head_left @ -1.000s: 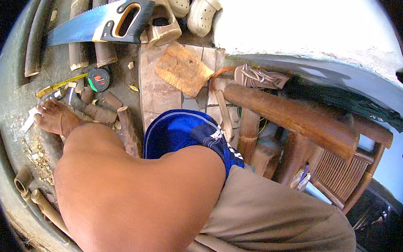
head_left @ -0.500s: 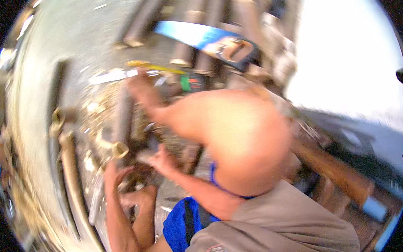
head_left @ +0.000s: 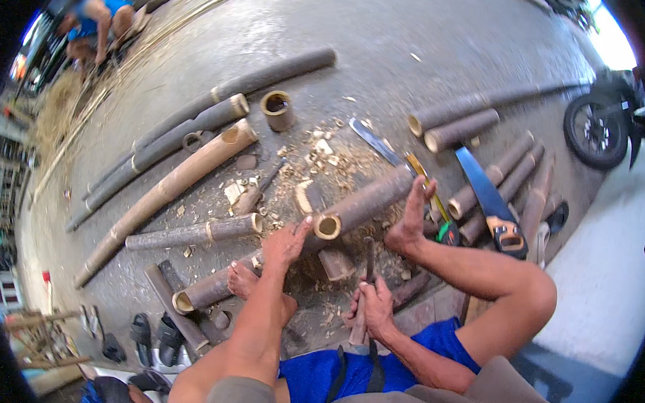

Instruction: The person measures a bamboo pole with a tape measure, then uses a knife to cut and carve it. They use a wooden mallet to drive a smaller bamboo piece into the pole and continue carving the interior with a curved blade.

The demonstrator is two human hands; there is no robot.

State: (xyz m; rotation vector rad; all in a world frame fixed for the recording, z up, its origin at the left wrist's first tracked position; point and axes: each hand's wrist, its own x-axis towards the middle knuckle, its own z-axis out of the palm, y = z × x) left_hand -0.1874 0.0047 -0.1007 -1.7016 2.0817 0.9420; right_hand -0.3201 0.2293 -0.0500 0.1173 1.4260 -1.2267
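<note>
Fingers of left hand point(head_left: 286, 242) rest spread on bamboo pole point(head_left: 360, 208); right hand point(head_left: 375, 307) grips tool handle point(head_left: 361, 319).

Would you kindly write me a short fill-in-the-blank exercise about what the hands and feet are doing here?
1. The left hand rests on the cut end of a ____ pole.
2. The right hand grips a tool's ____ handle.
3. A bare ____ presses against the pole's far side.
4. The handsaw lying on the ground has a ____ blade.

Missing words: bamboo; wooden; foot; blue
</note>
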